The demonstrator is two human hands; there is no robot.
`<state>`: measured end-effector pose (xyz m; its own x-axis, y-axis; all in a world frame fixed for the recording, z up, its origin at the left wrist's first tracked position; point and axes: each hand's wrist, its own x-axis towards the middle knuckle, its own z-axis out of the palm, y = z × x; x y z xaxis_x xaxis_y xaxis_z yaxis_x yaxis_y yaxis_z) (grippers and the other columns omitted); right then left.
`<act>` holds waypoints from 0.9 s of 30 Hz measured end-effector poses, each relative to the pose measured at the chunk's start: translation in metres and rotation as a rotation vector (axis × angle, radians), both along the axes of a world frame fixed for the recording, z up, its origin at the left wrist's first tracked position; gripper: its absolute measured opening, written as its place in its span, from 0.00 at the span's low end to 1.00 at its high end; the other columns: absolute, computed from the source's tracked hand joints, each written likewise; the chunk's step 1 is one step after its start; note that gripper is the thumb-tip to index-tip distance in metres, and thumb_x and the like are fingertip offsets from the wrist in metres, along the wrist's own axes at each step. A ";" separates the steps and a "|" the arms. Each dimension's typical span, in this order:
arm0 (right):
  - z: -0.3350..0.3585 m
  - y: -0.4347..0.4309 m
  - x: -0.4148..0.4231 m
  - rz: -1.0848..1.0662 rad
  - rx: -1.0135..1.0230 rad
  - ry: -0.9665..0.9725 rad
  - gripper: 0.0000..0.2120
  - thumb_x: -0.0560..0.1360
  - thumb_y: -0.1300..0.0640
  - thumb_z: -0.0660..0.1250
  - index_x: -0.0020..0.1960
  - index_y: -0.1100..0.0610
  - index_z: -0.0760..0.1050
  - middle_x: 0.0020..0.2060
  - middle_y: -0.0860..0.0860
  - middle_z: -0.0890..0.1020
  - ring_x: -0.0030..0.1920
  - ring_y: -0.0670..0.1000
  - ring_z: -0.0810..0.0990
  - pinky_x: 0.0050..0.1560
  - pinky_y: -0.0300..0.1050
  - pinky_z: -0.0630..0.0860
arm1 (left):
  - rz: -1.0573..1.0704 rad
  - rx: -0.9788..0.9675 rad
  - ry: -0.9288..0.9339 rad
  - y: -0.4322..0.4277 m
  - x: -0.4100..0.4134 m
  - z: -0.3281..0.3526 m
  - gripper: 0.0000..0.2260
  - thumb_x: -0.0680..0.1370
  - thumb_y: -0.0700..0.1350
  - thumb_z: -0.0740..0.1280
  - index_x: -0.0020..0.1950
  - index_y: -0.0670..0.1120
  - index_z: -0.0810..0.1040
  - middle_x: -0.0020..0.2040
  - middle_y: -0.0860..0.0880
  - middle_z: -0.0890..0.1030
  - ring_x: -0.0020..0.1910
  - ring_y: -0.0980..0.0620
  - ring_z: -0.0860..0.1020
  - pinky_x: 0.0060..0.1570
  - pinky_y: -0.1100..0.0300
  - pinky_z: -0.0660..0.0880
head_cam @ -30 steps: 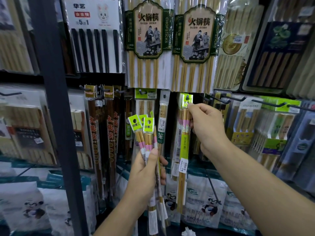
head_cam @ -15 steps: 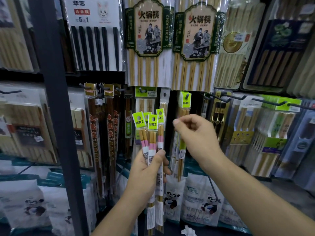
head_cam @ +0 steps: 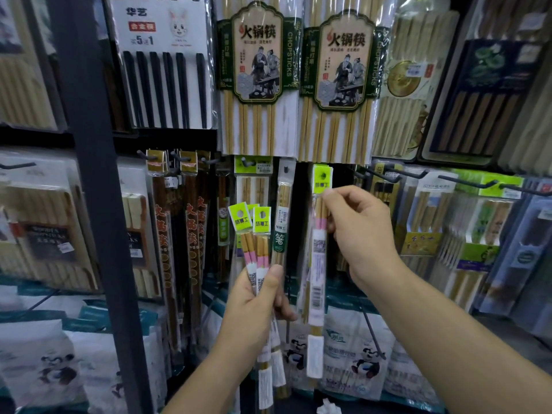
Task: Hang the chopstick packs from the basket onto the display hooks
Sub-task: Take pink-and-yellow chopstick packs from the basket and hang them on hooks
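My left hand [head_cam: 257, 306] grips a fanned bunch of slim chopstick packs [head_cam: 254, 231] with neon yellow-green header cards and pink bands, held upright in front of the display. My right hand [head_cam: 361, 234] pinches one more such pack [head_cam: 318, 264] just under its header card [head_cam: 322, 177]. That header is raised to the level of a display hook, in front of a pack hanging there. Whether its hole sits on the hook I cannot tell. The basket is out of view.
Large hot-pot chopstick packs [head_cam: 260, 70] hang right above. Dark hooks [head_cam: 466, 182] stick out to the right over boxed sets. Brown packs [head_cam: 191, 222] hang to the left beside a dark upright post [head_cam: 95, 204]. Panda-printed bags [head_cam: 358, 354] fill the shelf below.
My right hand left the pack it had hung, came to the bunch in my left hand, took one pack and lifted it to the hook. The left hand's bunch is one pack smaller.
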<state>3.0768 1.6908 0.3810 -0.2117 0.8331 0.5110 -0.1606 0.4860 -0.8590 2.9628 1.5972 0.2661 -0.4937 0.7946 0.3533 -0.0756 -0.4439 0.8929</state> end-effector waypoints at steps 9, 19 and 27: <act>0.012 0.013 -0.002 0.014 -0.087 0.046 0.19 0.81 0.54 0.68 0.40 0.69 0.75 0.35 0.58 0.74 0.37 0.55 0.71 0.44 0.48 0.74 | -0.116 -0.028 -0.114 -0.002 -0.002 -0.002 0.18 0.73 0.62 0.69 0.46 0.48 0.74 0.31 0.50 0.68 0.24 0.53 0.64 0.24 0.60 0.65; 0.007 0.019 -0.005 -0.052 -0.052 -0.042 0.19 0.81 0.52 0.67 0.42 0.69 0.78 0.36 0.66 0.77 0.37 0.59 0.78 0.56 0.58 0.81 | -0.099 0.004 -0.094 0.000 -0.005 -0.004 0.08 0.84 0.53 0.62 0.53 0.50 0.78 0.38 0.47 0.75 0.29 0.51 0.71 0.30 0.56 0.71; -0.014 0.019 0.005 -0.225 0.032 -0.103 0.13 0.77 0.47 0.71 0.40 0.54 0.78 0.27 0.42 0.76 0.30 0.39 0.73 0.39 0.40 0.72 | -0.107 -0.002 -0.021 0.000 -0.002 -0.002 0.10 0.79 0.56 0.63 0.51 0.52 0.78 0.39 0.49 0.79 0.33 0.52 0.76 0.33 0.59 0.75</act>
<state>3.0814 1.7096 0.3672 -0.0750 0.8489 0.5233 0.0420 0.5270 -0.8489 2.9604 1.5972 0.2637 -0.4135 0.8438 0.3421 -0.1407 -0.4304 0.8916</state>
